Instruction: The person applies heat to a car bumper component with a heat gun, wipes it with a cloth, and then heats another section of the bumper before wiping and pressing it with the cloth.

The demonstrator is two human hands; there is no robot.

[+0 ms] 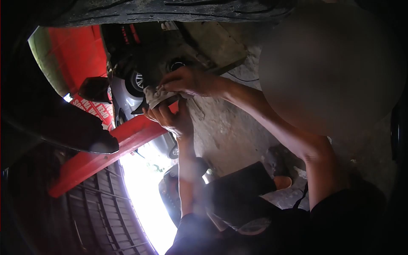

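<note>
A pale, crumpled cloth-like piece [154,96] is between my two hands, left of the middle of the view. My left hand [170,119] is below it, with bent fingers around its lower side. From the right, my right hand [185,80] reaches over and pinches the upper right part of the same piece. The two hands are close together. Dim light hides the fingertips and anything inside the folds.
A dark tyre-like edge [170,13] runs across the top. A red beam [114,146] slants at the left, near a red banner [78,46]. A grey car [125,95] is behind. Rough floor [225,127] lies right of my hands. A blurred patch covers the upper right.
</note>
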